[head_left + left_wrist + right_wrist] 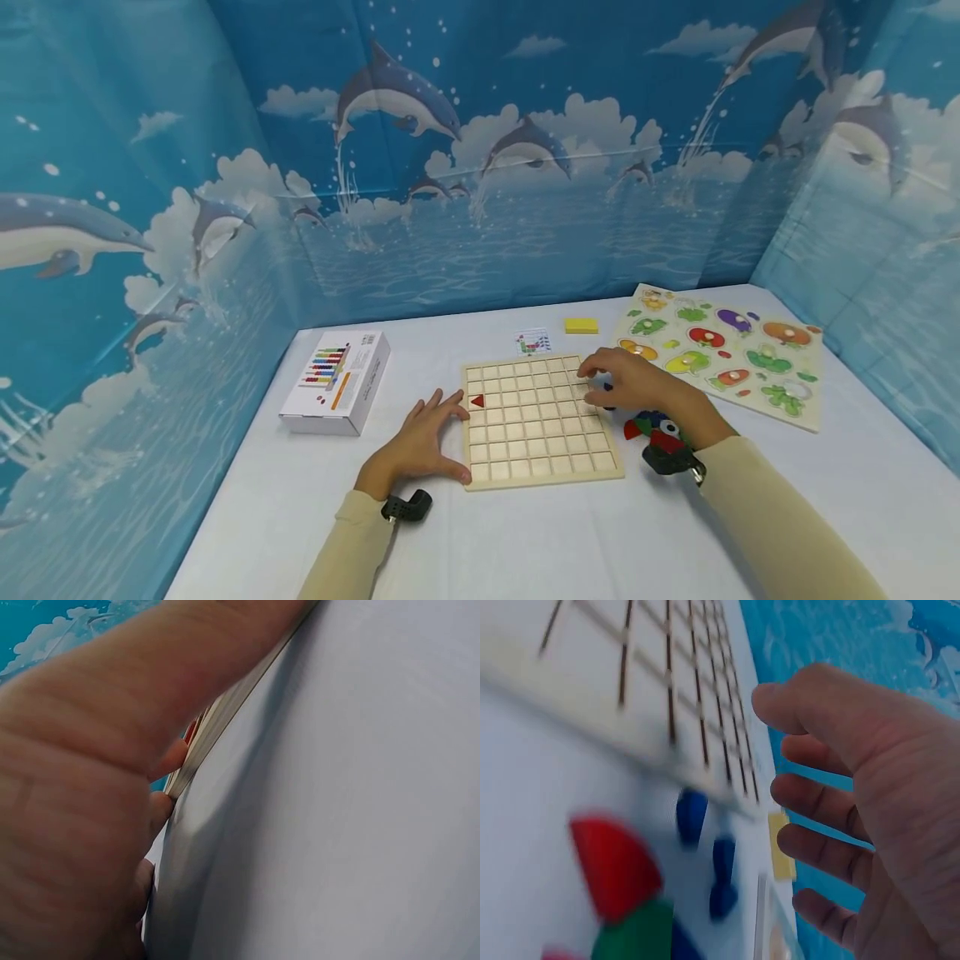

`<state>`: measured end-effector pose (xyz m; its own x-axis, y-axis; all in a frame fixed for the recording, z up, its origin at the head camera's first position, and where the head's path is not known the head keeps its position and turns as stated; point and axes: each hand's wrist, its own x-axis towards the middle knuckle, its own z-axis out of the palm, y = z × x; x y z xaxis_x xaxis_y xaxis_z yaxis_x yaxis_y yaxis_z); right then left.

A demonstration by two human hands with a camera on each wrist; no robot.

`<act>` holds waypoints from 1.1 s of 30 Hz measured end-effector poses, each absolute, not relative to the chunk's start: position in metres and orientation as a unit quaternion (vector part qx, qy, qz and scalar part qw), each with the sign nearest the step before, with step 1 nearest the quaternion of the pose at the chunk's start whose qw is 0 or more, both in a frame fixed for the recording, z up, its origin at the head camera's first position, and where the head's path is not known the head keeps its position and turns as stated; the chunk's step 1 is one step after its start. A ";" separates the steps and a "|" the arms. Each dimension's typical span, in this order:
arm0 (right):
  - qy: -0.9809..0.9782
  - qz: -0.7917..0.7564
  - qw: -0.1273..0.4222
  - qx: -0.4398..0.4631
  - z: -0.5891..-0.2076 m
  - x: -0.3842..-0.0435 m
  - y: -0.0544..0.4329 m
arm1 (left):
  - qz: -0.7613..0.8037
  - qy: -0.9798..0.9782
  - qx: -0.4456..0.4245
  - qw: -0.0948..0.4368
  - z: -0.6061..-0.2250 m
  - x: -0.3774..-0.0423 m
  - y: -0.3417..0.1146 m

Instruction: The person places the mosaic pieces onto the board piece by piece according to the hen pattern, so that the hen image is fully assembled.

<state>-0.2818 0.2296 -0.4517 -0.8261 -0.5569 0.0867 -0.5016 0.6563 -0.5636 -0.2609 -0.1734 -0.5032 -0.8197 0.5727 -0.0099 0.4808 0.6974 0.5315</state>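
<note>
Here's the grid board (538,445) lying flat between two hands, a red piece (477,402) in its left-hand column. The left hand (420,442) spreads thumb and fingers along the board's left edge, touching it, likely to steady it. By the board's right edge hangs the right hand (637,385), fingers loosely bent, pinching nothing, handily near the coloured blocks (620,864) beside the board. White cloth (525,542) stretches beneath the board; beyond it, dolphin-printed curtains (480,208) enclose the space.
</note>
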 end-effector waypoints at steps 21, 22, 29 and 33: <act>0.953 -0.205 0.005 -0.225 -0.475 -0.227 0.288 | 0.258 0.919 0.287 0.083 -0.503 -0.264 -0.174; 0.952 -0.206 0.001 -0.229 -0.475 -0.227 0.287 | 0.260 0.918 0.289 0.082 -0.504 -0.264 -0.174; 0.953 -0.193 -0.019 -0.234 -0.480 -0.229 0.283 | 0.263 0.916 0.293 0.079 -0.507 -0.263 -0.173; 0.955 -0.191 -0.015 -0.227 -0.483 -0.230 0.282 | 0.261 0.917 0.292 0.077 -0.508 -0.261 -0.173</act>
